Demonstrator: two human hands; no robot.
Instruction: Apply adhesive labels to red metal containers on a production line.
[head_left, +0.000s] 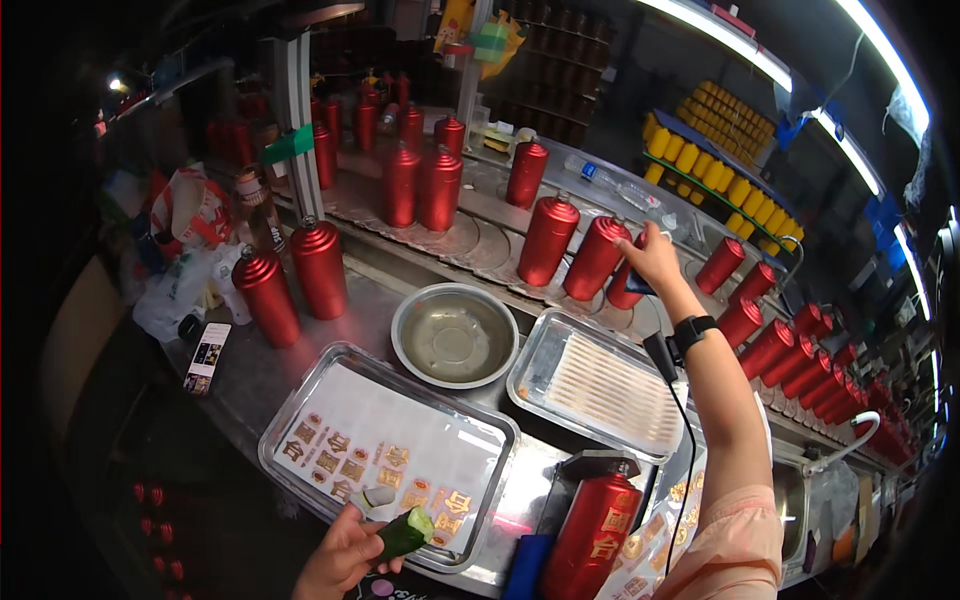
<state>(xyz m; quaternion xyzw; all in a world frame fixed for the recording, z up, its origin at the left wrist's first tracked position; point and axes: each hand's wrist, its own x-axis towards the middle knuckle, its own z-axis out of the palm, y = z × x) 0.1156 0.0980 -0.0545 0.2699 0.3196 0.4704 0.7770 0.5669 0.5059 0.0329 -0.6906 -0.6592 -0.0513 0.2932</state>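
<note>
My left hand (pixel 345 550), at the lower middle, is closed around a dark green cucumber piece (pixel 402 535) with a pale, uneven end. A small whitish piece (pixel 376 498) shows at its fingertips; what it is, I cannot tell. My right arm reaches to the conveyor, where my right hand (pixel 655 260) closes on the top of a red bottle (pixel 622 288). Something dark blue hangs below its palm, partly hidden. Other red bottles (pixel 549 240) stand beside that one. Before me lies a metal tray (pixel 275 425) with gold character stickers (pixel 350 468) on white sheets.
A metal bowl (pixel 455 335) of liquid stands behind the tray, beside a second tray (pixel 535 385) with a ribbed white sheet. A red bottle with gold characters (pixel 600 535) leans in a holder at front. A phone (pixel 207 358) lies left. A black cable (pixel 686 430) hangs from my right wrist.
</note>
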